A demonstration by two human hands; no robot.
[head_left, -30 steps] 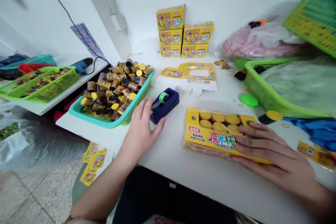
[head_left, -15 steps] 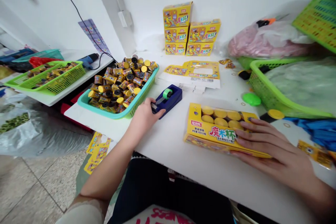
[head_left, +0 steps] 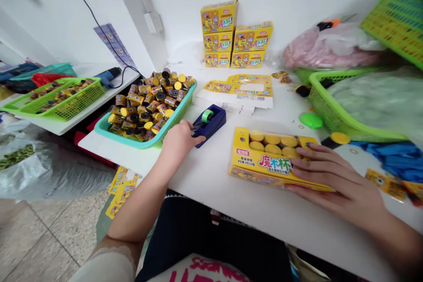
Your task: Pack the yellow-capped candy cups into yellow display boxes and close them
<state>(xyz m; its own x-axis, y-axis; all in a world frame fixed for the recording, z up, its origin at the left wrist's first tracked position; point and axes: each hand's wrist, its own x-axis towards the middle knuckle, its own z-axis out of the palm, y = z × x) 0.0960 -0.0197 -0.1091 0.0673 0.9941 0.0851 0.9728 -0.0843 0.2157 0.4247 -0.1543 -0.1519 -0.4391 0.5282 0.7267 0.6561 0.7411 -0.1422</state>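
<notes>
A dark blue tape dispenser (head_left: 214,123) with a green roll stands on the white table. My left hand (head_left: 180,143) is at its front end, thumb and fingers closed together near the cutter; a bit of tape seems to be between them, though it is hard to make out. A yellow box (head_left: 261,163) lies on the table, and round yellow lids show through its window. My right hand (head_left: 333,178) rests on the right end of this box, fingers over the top and thumb along the near side.
Left of the dispenser is a turquoise basket (head_left: 139,143) heaped with small jars. Stacked yellow boxes (head_left: 218,42) stand by the wall, flat cartons (head_left: 251,97) before them. At right are a green basket (head_left: 357,128) and a green lump (head_left: 310,120).
My left hand has drawn back slightly from the dispenser's cutter. The right hand stays on the box. The whole view has shifted a little.
</notes>
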